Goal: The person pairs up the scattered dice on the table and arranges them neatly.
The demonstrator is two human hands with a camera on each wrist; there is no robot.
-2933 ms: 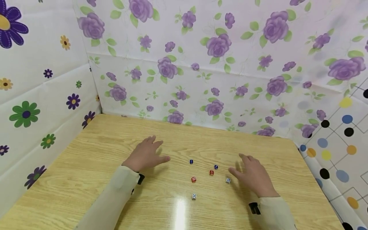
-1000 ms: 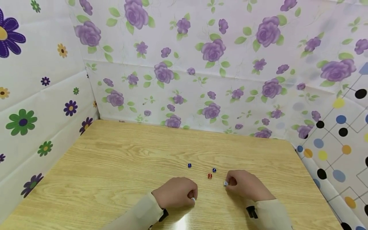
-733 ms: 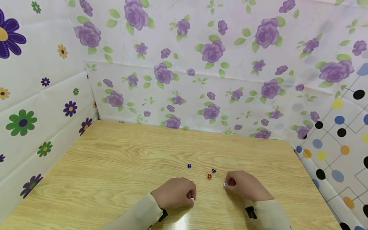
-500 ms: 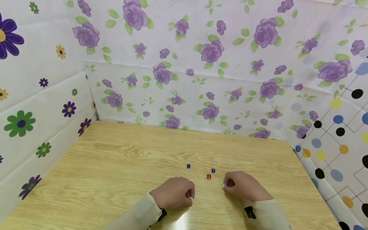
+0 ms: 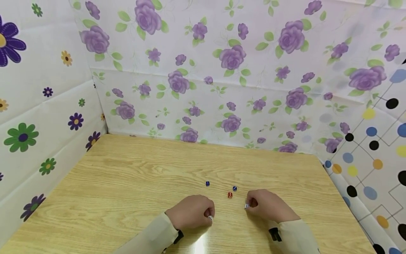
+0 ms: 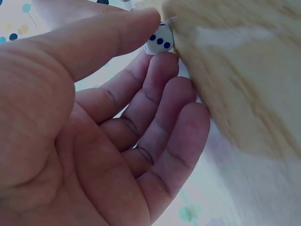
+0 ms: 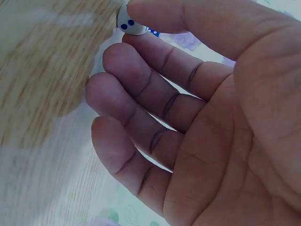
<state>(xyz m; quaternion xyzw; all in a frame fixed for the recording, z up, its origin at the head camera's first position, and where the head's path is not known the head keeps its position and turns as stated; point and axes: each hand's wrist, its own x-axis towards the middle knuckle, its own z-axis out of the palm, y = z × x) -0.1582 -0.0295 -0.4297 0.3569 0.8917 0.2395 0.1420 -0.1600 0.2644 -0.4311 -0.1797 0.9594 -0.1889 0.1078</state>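
Observation:
Thumb and fingers of my left hand (image 5: 191, 212) pinch a white die (image 5: 210, 218) with dark pips, low over the table. In the left wrist view that white die (image 6: 160, 41) sits at the thumb tip, three blue pips showing. Further right, my right hand (image 5: 272, 205) pinches another white die (image 5: 247, 206). Its thumb partly covers the white die (image 7: 130, 22) in the right wrist view. Between and beyond the hands lie a red die (image 5: 229, 195) and a blue die (image 5: 234, 188) close together. A second blue die (image 5: 207, 183) lies beyond my left hand.
The wooden table (image 5: 142, 165) is bounded by a back wall of purple-flowered cloth (image 5: 203, 95). Patterned cloth also hangs at the left (image 5: 60, 141) and right. A bright light reflection shows on the tabletop near the left hand.
Both hands were spread beside the dice; the left moved right and nearer, and each now pinches a white die. A second red die is now hidden by the left hand.

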